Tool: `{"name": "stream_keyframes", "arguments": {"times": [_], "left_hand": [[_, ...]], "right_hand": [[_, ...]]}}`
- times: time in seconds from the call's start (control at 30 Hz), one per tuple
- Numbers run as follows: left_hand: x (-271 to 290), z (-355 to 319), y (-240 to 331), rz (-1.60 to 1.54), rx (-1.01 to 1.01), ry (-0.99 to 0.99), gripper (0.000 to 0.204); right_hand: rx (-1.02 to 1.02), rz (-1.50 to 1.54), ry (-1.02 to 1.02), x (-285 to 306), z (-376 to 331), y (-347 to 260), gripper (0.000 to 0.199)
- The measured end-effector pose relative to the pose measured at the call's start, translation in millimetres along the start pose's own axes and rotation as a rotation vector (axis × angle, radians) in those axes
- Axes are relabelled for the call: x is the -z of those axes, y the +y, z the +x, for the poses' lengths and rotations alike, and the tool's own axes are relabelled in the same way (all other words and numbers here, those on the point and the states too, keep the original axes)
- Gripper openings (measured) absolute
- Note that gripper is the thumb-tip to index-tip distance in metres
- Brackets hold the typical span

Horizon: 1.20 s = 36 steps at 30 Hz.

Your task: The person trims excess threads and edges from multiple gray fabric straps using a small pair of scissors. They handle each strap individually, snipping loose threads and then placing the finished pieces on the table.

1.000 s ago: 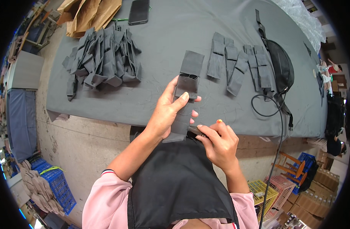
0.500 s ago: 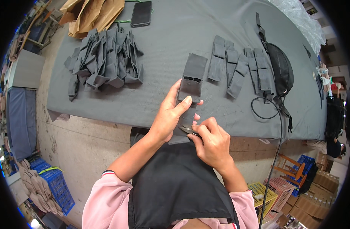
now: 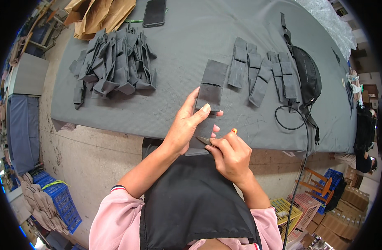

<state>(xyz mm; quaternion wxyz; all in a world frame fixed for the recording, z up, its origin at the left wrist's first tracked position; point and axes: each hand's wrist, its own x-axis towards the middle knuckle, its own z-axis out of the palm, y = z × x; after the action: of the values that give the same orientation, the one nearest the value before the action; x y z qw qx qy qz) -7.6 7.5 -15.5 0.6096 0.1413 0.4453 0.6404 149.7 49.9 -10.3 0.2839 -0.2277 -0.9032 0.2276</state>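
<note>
My left hand [image 3: 183,123] grips a dark grey fabric pouch [image 3: 211,96], thumb on its front and fingers behind. The pouch's flap points away from me, and its lower strip hangs over the table edge. In my right hand [image 3: 231,156] is a pair of thread snips [image 3: 205,141], fingers curled round it and an orange end showing above the knuckles. The metal blades point left, close to the pouch's lower strip; whether they touch it I cannot tell. Right of the pouch lie several similar grey pouches [image 3: 261,82], and a big heap of folded grey pouches [image 3: 116,62] is at the left.
A grey cloth covers the table [image 3: 182,46], with loose threads strewn over it. A phone [image 3: 154,13] and a brown paper bag [image 3: 102,16] sit at the far left. On the right lies a black waist bag [image 3: 305,75] beside a black cable [image 3: 306,137]. Crates [image 3: 287,211] stand below.
The snips have turned slightly in my right hand, and their orange end now shows. The pouch has shifted a little, its opening narrower. My left hand keeps its hold.
</note>
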Motion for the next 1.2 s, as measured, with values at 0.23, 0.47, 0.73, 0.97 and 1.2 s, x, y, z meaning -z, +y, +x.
{"name": "stream_keyframes", "arguments": {"times": [0.23,0.47,0.73,0.97,1.2], "left_hand": [[12,8,-11,-0.033,0.123,-0.011,0.062],[4,-19,-25,0.236,0.023,-0.097,0.090],[2,-33,-27,0.059,0.295,-0.066,0.068],[5,-23,-22,0.979,-0.539,-0.185,0.042],[17,-15,-12,1.183,-0.709,-0.160,0.033]], "right_hand": [[-0.420,0.316,0.120,-3,-11,23,0.043],[-0.348,0.324,0.047,-16,10,21,0.035],[-0.807,1.179,0.354,-11,19,32,0.008],[-0.965,1.292,0.039,-18,26,52,0.010],[-0.810,1.167,0.083,-36,25,46,0.012]]}}
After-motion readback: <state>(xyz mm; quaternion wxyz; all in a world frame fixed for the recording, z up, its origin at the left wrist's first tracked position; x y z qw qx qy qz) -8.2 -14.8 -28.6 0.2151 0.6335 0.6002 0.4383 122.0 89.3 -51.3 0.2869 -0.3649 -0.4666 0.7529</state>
